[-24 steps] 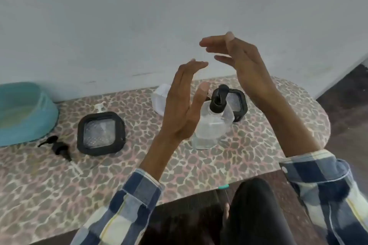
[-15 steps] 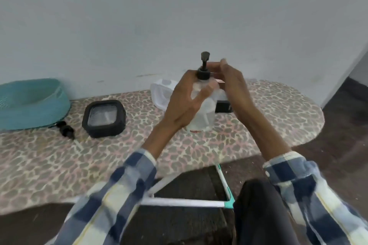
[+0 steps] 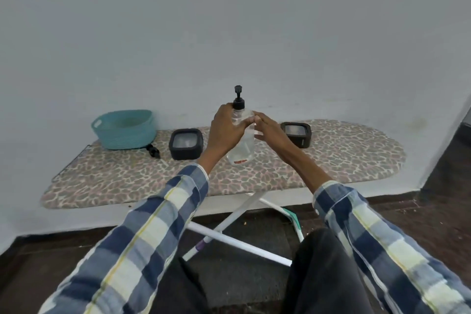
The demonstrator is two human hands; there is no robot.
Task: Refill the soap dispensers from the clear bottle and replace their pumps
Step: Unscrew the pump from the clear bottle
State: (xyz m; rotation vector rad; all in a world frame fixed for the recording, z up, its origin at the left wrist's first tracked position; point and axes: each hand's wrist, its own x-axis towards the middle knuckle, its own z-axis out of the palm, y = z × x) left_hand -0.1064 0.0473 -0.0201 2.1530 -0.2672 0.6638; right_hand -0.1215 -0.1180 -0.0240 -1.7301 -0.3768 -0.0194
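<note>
The clear bottle (image 3: 242,146) stands upright on the ironing board (image 3: 331,160), with a black pump (image 3: 239,100) on its neck. My left hand (image 3: 224,132) is wrapped around the bottle's upper part. My right hand (image 3: 271,130) lies against the bottle's right side, fingers nearly straight and only the tips touching. One black square dispenser (image 3: 186,144) with no pump sits left of the bottle, and a second (image 3: 297,134) sits behind my right hand. A loose black pump (image 3: 153,151) lies on the board beside the left dispenser.
A teal woven basket (image 3: 125,129) stands at the board's far left, against the pale wall. The board's rounded end reaches to the right, and its white legs (image 3: 229,216) cross below, in front of my knees. The floor is dark.
The view has pulled back and down from the board. My hands came together from the air onto the bottle. My right hand dropped from the pump collar to the bottle's side.
</note>
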